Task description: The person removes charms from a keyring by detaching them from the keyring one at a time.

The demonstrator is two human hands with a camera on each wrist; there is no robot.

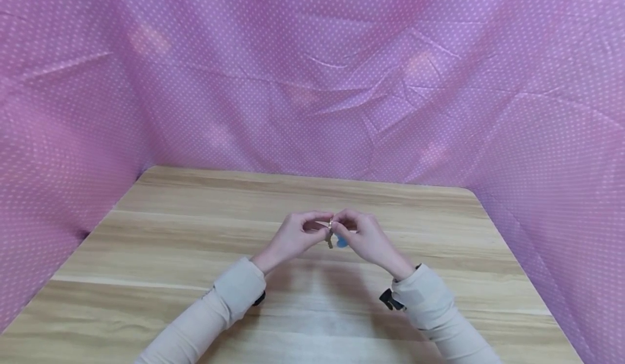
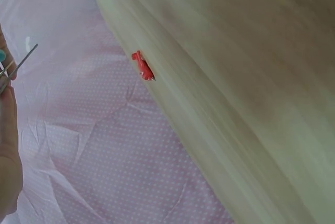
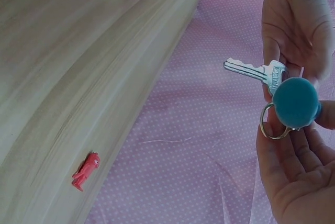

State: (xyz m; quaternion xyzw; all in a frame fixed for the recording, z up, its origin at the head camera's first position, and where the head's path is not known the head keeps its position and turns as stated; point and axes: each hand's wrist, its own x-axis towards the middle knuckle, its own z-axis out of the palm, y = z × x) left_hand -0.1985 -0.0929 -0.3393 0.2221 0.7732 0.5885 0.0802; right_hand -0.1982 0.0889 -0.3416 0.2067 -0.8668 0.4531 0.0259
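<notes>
In front of the chest, both hands meet over a metal key ring (image 3: pixel 267 124) carrying a silver key (image 3: pixel 246 70) and a round blue tag (image 3: pixel 296 102). My left hand (image 1: pixel 299 231) pinches at the head of the key, whose toothed blade points down. My right hand (image 1: pixel 365 237) pinches the ring, its thumb and finger partly behind the tag in the right wrist view. From the head, the tag (image 1: pixel 342 242) shows under the right fingers. A small red figure (image 3: pixel 87 170) lies on the table beyond both hands, apart from them; the hands hide it from the head camera.
The wood-grain table (image 1: pixel 195 206) reaches to a pink dotted curtain (image 1: pixel 312 82) at the back and both sides. Dark straps show at the wrists, one with a black buckle (image 1: pixel 390 300) at the right sleeve. Near the table's far edge sits the red figure (image 2: pixel 142 67).
</notes>
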